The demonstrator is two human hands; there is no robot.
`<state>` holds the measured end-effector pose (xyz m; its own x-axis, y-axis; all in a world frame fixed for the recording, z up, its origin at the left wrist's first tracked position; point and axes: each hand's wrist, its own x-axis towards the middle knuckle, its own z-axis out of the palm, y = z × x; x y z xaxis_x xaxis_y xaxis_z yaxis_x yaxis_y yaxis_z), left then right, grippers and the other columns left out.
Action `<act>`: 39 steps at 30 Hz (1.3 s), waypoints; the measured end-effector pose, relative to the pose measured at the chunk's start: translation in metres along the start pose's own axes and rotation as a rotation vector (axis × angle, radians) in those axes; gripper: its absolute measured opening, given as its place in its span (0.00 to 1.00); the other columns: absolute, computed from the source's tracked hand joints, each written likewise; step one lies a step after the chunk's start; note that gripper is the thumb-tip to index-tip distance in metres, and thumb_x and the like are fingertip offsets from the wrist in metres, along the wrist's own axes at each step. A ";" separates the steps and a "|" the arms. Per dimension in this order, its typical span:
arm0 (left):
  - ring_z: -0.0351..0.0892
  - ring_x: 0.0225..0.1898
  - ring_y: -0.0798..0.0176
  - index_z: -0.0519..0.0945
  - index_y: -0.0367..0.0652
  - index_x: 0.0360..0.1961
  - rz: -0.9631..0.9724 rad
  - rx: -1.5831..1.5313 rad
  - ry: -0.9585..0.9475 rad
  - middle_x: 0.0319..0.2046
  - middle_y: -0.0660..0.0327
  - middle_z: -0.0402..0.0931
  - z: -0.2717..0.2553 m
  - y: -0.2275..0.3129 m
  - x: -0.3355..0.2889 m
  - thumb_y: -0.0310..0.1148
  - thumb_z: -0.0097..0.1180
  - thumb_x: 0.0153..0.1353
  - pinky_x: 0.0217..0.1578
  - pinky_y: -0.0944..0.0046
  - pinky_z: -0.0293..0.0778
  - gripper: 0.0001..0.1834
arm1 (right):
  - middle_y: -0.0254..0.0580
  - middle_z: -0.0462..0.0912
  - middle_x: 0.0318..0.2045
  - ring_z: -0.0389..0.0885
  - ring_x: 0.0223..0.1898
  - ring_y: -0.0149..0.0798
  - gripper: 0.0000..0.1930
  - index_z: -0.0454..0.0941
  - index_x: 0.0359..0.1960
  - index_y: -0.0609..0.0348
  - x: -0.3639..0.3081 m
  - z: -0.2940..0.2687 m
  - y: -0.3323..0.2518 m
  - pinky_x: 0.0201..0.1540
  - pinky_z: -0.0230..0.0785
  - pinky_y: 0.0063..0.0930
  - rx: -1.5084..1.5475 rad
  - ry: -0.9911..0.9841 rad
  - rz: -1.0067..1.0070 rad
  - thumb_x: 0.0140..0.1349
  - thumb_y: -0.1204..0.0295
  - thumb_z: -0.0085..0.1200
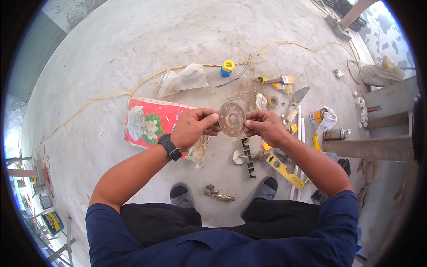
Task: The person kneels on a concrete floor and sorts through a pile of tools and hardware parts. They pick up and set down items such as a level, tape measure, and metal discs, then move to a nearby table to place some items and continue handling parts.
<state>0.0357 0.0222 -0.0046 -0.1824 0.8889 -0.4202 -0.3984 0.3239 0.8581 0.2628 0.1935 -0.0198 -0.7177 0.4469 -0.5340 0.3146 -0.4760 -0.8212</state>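
Between my two hands I hold up a round, rusty metal flange disc [232, 119] with a raised centre and small holes around its rim. My left hand [195, 127], with a dark watch on its wrist, pinches the disc's left edge. On the opposite edge, my right hand [267, 127] grips with thumb and fingers. Beneath the left hand lies a red sack [151, 122] printed with a white flower. Below the disc is a dark slotted strip [248, 158], with a pale round disc on a stem [239, 156] beside it. A brass valve fitting [219, 194] rests between my feet.
To the right lie a yellow spirit level [284, 171], white pipes [301, 147], a trowel [300, 94], paintbrushes [282, 83], a tape roll [272, 101] and a spray can [336, 134]. Farther off are a blue-yellow container [227, 68], a plastic bag [183, 80] and a yellow cable [149, 76].
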 end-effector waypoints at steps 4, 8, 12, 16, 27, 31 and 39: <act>0.87 0.40 0.66 0.81 0.31 0.54 0.044 0.050 -0.001 0.42 0.56 0.85 -0.003 -0.003 0.001 0.31 0.65 0.68 0.42 0.65 0.85 0.18 | 0.40 0.86 0.36 0.86 0.35 0.33 0.13 0.80 0.50 0.67 0.001 -0.003 -0.002 0.42 0.82 0.29 -0.045 0.022 -0.003 0.67 0.75 0.64; 0.86 0.40 0.67 0.81 0.31 0.53 0.044 0.067 0.024 0.41 0.56 0.85 -0.006 -0.008 0.003 0.30 0.65 0.67 0.41 0.66 0.85 0.17 | 0.37 0.85 0.33 0.84 0.32 0.30 0.11 0.81 0.47 0.66 0.000 -0.003 -0.007 0.39 0.79 0.26 -0.088 0.016 -0.063 0.65 0.75 0.65; 0.86 0.39 0.67 0.81 0.32 0.52 0.038 0.093 0.051 0.41 0.56 0.85 -0.009 -0.012 0.005 0.29 0.64 0.68 0.41 0.66 0.85 0.15 | 0.35 0.84 0.32 0.82 0.30 0.29 0.11 0.82 0.45 0.65 -0.002 -0.001 -0.010 0.36 0.76 0.26 -0.111 0.013 -0.093 0.65 0.74 0.66; 0.86 0.39 0.68 0.82 0.33 0.51 0.027 0.104 0.050 0.40 0.57 0.85 -0.010 -0.013 0.006 0.29 0.63 0.69 0.40 0.66 0.85 0.14 | 0.34 0.83 0.31 0.81 0.30 0.28 0.10 0.82 0.44 0.64 -0.003 -0.002 -0.010 0.36 0.76 0.25 -0.113 0.004 -0.084 0.65 0.73 0.66; 0.87 0.39 0.66 0.81 0.33 0.51 -0.028 0.053 0.025 0.42 0.57 0.84 -0.011 -0.018 0.007 0.30 0.62 0.70 0.41 0.65 0.86 0.13 | 0.36 0.84 0.33 0.81 0.29 0.28 0.08 0.83 0.43 0.64 0.002 -0.007 -0.004 0.36 0.75 0.24 -0.074 -0.026 -0.039 0.65 0.75 0.63; 0.86 0.39 0.66 0.81 0.34 0.51 -0.059 0.073 0.030 0.42 0.57 0.84 -0.011 -0.015 0.007 0.30 0.62 0.70 0.42 0.64 0.86 0.13 | 0.36 0.84 0.33 0.81 0.29 0.28 0.07 0.83 0.43 0.64 0.003 -0.010 -0.004 0.36 0.75 0.24 0.016 -0.071 0.002 0.65 0.75 0.63; 0.86 0.36 0.67 0.86 0.39 0.45 0.294 0.503 0.053 0.40 0.61 0.86 -0.014 -0.014 0.007 0.26 0.68 0.62 0.37 0.65 0.84 0.10 | 0.33 0.84 0.31 0.80 0.31 0.25 0.07 0.84 0.39 0.62 0.011 -0.014 -0.005 0.36 0.74 0.23 -0.151 -0.078 -0.114 0.64 0.72 0.66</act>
<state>0.0275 0.0199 -0.0233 -0.2708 0.9514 -0.1466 0.1488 0.1918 0.9701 0.2624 0.2116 -0.0248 -0.7984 0.4284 -0.4231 0.3136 -0.3040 -0.8996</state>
